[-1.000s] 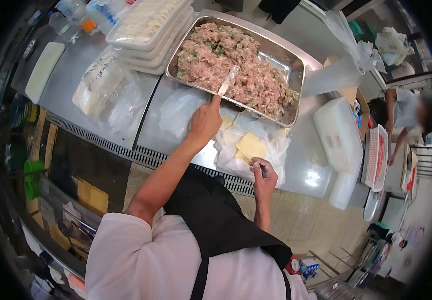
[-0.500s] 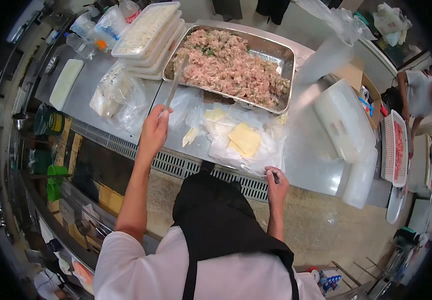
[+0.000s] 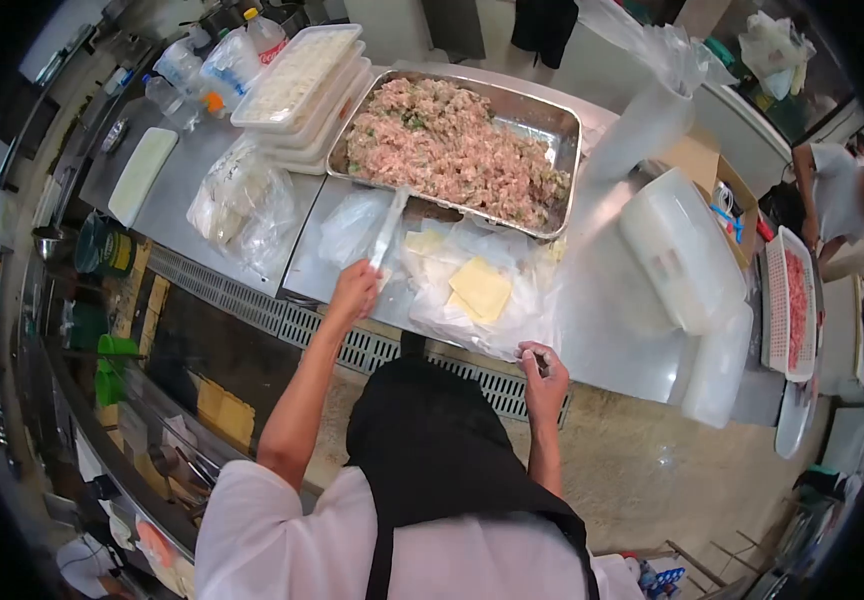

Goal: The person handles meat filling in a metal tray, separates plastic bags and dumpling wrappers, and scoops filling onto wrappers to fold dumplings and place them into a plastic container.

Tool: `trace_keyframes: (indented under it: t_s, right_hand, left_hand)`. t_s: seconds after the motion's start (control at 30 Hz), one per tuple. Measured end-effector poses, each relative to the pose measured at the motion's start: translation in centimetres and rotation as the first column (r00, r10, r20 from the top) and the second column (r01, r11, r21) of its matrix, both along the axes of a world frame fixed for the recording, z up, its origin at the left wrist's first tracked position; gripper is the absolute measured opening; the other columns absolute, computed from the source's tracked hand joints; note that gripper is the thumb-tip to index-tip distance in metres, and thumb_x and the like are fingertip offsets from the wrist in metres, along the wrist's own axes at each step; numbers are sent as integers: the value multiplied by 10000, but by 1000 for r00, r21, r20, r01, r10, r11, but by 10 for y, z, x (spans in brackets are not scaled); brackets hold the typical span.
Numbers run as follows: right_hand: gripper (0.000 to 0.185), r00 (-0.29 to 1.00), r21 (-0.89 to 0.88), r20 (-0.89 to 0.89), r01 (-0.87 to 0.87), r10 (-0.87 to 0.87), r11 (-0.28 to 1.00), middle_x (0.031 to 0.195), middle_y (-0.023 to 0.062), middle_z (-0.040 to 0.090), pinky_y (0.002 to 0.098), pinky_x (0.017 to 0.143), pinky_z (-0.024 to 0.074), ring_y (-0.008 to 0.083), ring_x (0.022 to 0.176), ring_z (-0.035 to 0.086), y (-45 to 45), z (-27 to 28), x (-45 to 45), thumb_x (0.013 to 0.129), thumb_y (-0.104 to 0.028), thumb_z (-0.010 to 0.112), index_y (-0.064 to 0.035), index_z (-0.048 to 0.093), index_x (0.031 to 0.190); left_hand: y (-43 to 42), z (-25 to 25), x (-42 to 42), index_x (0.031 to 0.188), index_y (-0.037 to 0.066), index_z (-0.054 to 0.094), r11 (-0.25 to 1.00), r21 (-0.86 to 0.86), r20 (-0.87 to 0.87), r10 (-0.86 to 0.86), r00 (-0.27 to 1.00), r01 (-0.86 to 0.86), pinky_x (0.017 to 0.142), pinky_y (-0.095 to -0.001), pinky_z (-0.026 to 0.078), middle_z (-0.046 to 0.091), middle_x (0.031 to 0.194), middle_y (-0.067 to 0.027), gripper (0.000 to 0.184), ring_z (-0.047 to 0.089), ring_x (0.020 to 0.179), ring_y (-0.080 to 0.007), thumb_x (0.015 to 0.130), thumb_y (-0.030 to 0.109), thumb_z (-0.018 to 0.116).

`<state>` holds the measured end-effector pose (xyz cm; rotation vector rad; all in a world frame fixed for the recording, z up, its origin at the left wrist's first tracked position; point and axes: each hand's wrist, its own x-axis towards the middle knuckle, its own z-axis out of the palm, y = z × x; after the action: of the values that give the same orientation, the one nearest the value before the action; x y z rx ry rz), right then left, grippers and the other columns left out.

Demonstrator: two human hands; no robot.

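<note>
My left hand is closed around the handle of a narrow flat spatula. The blade points up and away, over the plastic just short of the metal tray. Ground meat mixture with green bits fills most of that tray. In front of me, thin yellow square wrappers lie on crumpled white plastic. My right hand is at the table's front edge, beside the plastic's near corner. Its fingers are curled together; whether they grip anything is hard to make out.
Stacked lidded containers and a knotted plastic bag stand left of the tray. A pale board lies farther left. On the right are large translucent containers and a basket of meat; another person stands beyond.
My left hand has come down and to the right, bringing the spatula from over the tray's left edge to the plastic near the wrappers. My right hand has shifted slightly; the view has tilted a little.
</note>
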<state>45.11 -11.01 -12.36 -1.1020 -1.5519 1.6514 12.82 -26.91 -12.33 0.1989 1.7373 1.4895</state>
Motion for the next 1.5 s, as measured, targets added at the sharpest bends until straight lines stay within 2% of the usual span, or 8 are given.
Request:
trace_keyframes:
  t_s: [0.2,0.4,0.57,0.67,0.87,0.93,1.17,1.5]
  right_hand:
    - [108,995,32,-12,-102,102,994,914,56,697,253,779,490,105,840,614,-1,-3,-32,912,-81,658,-5,703,975]
    - [100,987,130,-80,-128,139,983,905,77,704,248,758,501,117,833,651,20,24,-61,909,-53,649,4,696,976]
    - [103,998,124,-56,-4,11,992,946,87,697,254,763,516,127,843,659,30,20,-25,914,-39,640,17,688,985]
    - [108,996,53,4,85,-85,995,954,77,699,258,772,519,125,862,658,28,6,9,923,-41,630,18,687,994]
    - [141,981,32,67,180,-182,983,893,17,666,238,702,458,78,764,569,20,-13,51,943,-94,624,18,686,1003]
    - [139,982,9,51,184,-184,983,893,28,671,243,721,470,83,787,584,21,-10,49,942,-86,623,22,686,1004]
    - [133,950,113,16,309,-313,944,909,49,680,253,775,494,105,828,613,23,-4,50,941,-76,621,24,683,1004]
    - [140,917,46,26,396,-397,917,918,69,693,259,783,500,114,841,631,1,-12,89,931,-64,626,45,684,998]
  left_hand:
    - [-34,72,-38,1023,50,549,994,-101,-428,-82,900,43,368,-238,343,512,600,-5,154,474,423,-89,1017,178,463]
    - [10,1,-61,1129,27,615,953,-263,-717,-91,691,-147,474,-270,422,599,663,-45,220,534,514,-101,962,119,506]
    - [16,34,-46,1135,37,658,941,-295,-675,-329,660,167,550,-345,469,630,668,-73,265,585,562,-172,903,46,528]
    - [-2,72,-82,1035,52,718,816,-569,-733,-560,387,102,694,-434,530,682,733,-193,261,682,760,-363,814,60,578]
    - [43,106,-122,889,-5,699,692,-722,-692,-722,-13,-21,749,-474,539,684,813,-230,182,664,841,-414,762,85,607]
    - [92,143,-104,837,-13,674,485,-874,-485,-874,-7,-34,768,-491,535,677,852,-225,135,650,894,-418,753,68,605]
    - [128,129,-78,793,-31,689,624,-775,-632,-758,-164,103,775,-507,529,669,836,-273,130,662,859,-436,736,13,580]
    - [144,116,-32,825,-24,722,630,-727,-662,-749,-33,273,776,-491,522,653,817,-279,195,656,836,-442,692,-7,581]
